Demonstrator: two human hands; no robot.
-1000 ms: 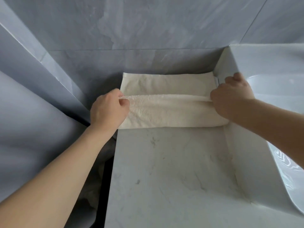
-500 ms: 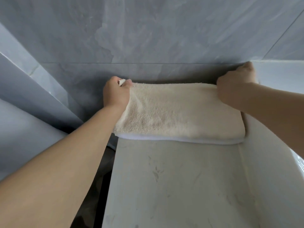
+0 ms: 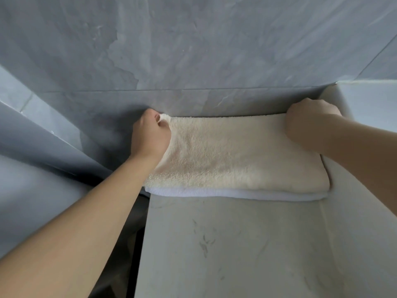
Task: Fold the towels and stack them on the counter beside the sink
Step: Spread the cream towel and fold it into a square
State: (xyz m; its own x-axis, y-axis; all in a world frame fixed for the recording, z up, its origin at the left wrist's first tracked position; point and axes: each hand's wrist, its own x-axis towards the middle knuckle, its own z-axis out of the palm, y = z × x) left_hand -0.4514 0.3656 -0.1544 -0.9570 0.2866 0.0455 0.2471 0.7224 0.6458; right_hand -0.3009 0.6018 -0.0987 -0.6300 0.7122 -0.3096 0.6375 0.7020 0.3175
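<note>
A cream towel (image 3: 236, 155) lies folded flat at the back of the pale marble counter (image 3: 225, 244), against the wall. Under its near edge shows a white towel layer (image 3: 236, 193). My left hand (image 3: 150, 134) pinches the cream towel's far left corner, with a loop of cloth between thumb and fingers. At the far right corner, my right hand (image 3: 309, 121) grips the towel with curled fingers. The white sink (image 3: 365, 104) rises right of the towel, its side wall touching the towel's right edge.
A grey tiled wall (image 3: 193, 50) stands directly behind the towel. A dark gap (image 3: 133, 244) runs along the counter's left edge, with a grey slanted panel (image 3: 32, 147) beyond it. Bare counter stretches in front of the towel.
Both hands carried the towel's fold from the middle back to the wall, doubling it over. In the last half second they stayed at the far corners; the view came closer.
</note>
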